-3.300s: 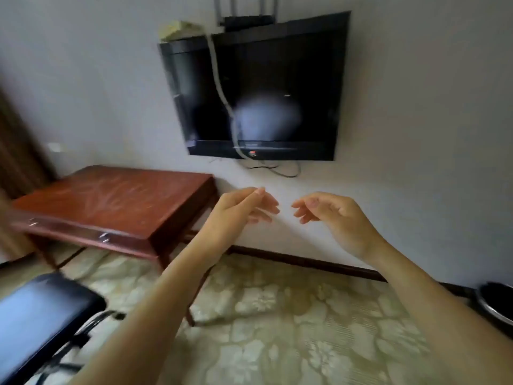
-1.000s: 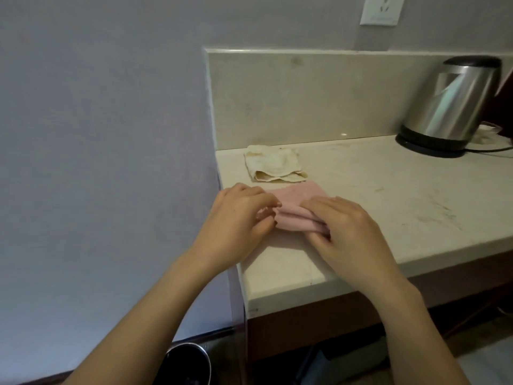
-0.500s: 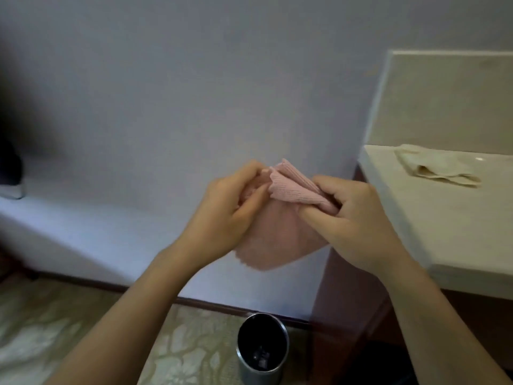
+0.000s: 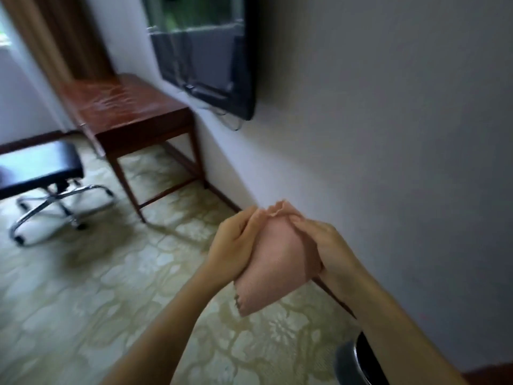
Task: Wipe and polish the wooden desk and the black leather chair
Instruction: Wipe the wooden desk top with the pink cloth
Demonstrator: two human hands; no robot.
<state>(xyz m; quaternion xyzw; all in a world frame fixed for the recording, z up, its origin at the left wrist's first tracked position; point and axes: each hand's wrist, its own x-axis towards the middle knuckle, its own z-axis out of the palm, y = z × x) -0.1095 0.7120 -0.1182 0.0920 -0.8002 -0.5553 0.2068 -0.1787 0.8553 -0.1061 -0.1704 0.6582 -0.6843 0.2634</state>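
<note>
A pink cloth (image 4: 274,259) hangs between both my hands in front of me. My left hand (image 4: 236,245) grips its left edge and my right hand (image 4: 324,243) grips its right edge, the top corner sticking up between them. The reddish-brown wooden desk (image 4: 122,107) stands against the wall at the upper left, well beyond my hands. The black leather chair (image 4: 39,165), on a chrome wheeled base, sits at the far left in front of the desk.
A black television (image 4: 205,51) hangs on the white wall above the desk's right end. A metal bin (image 4: 358,362) stands at the bottom right by the wall. Patterned pale-green carpet (image 4: 97,273) covers the floor. A brown curtain (image 4: 55,37) hangs at the upper left.
I picked the pink cloth up from the stone counter with both hands and turned left; the counter has left view and the desk and chair are back in sight.
</note>
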